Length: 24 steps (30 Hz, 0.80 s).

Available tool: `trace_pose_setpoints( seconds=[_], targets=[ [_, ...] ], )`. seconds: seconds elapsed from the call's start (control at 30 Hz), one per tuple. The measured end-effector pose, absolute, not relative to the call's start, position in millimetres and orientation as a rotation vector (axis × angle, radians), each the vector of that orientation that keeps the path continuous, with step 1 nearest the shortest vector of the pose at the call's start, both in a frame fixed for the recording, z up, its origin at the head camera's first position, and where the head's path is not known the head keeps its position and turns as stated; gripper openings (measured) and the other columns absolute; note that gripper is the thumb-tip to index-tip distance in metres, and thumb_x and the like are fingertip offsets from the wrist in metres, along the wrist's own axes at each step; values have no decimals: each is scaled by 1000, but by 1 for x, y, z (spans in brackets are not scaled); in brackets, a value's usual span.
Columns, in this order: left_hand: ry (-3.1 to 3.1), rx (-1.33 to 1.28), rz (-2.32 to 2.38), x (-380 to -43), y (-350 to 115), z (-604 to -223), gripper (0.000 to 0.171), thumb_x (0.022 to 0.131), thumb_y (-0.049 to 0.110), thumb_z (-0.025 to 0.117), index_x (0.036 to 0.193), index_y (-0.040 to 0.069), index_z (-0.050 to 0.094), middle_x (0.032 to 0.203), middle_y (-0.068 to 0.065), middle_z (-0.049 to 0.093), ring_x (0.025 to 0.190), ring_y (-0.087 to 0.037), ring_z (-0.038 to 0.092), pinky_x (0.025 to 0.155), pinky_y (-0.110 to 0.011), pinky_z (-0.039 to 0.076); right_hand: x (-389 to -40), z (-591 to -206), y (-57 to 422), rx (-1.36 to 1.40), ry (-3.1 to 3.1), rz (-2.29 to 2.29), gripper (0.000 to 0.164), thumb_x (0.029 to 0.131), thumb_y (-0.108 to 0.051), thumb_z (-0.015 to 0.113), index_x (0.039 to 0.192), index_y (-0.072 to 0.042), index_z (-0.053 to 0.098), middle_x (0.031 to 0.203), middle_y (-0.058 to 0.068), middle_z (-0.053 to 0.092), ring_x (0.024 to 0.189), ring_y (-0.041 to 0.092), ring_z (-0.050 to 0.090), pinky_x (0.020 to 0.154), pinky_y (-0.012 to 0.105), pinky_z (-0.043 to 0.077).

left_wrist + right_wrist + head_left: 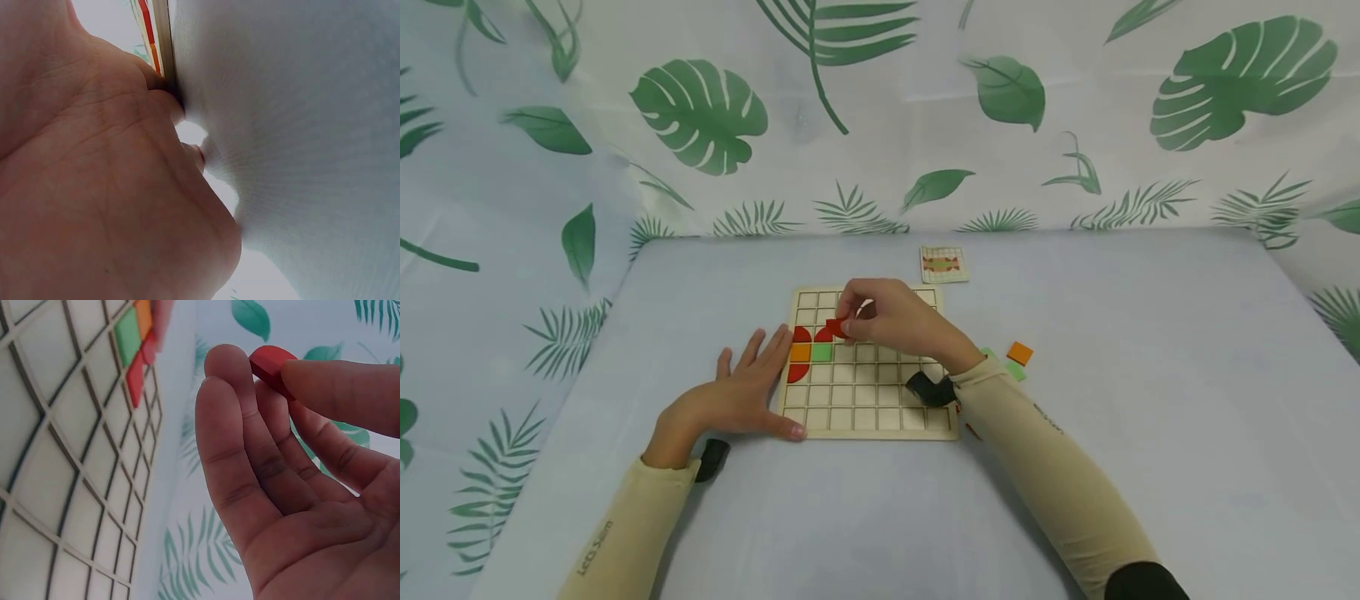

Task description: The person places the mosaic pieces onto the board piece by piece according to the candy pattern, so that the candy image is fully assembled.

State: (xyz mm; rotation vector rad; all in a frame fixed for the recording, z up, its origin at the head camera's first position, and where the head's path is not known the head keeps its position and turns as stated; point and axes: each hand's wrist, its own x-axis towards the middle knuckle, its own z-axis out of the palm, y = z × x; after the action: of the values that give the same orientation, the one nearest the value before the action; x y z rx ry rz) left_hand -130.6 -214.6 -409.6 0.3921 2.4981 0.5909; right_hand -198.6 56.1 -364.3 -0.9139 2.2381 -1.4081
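Observation:
My right hand (898,321) pinches a red piece (272,369) with a curved edge between thumb and fingers, over the upper left part of a wooden grid board (880,422). My left hand (730,400) lies with fingers spread along the board's left edge, its thumb at the near left corner. In the grid's left columns sit an orange square (801,352), a green square (822,352) beside it, a red rounded piece (802,334) above the orange one and another red rounded piece (797,372) below it. A further red piece (823,335) sits above the green square.
A small pattern card (943,264) lies behind the board. Right of the board are a loose orange square (1020,353) and green pieces (1016,370), with red pieces (973,432) partly hidden under the right forearm. A leaf-print cloth (880,108) hangs behind the table.

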Motion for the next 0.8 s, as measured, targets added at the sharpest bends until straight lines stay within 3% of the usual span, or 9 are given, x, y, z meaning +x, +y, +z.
trace_pose_setpoints(
  seconds=[0.33, 0.8],
  targets=[
    [2510, 389, 585, -132, -213, -407, 143, 79, 59, 90, 171, 6, -6, 179, -12, -12, 160, -42, -19, 117, -75, -14, -199, -374, 41, -950, 2303, -1293, 6, 100, 1, 68, 101, -4, 68, 96, 4, 74, 85, 18, 69, 76, 31, 55],
    [2506, 401, 586, -131, -213, -406, 143, 80, 58, 90, 171, 5, -6, 179, -13, -12, 160, -42, -19, 117, -75, -15, -192, -383, 30, -895, 2344, -1201, 5, 96, 0, 73, 97, -5, 74, 89, 0, 73, 84, 17, 65, 79, 30, 54]
  ],
)
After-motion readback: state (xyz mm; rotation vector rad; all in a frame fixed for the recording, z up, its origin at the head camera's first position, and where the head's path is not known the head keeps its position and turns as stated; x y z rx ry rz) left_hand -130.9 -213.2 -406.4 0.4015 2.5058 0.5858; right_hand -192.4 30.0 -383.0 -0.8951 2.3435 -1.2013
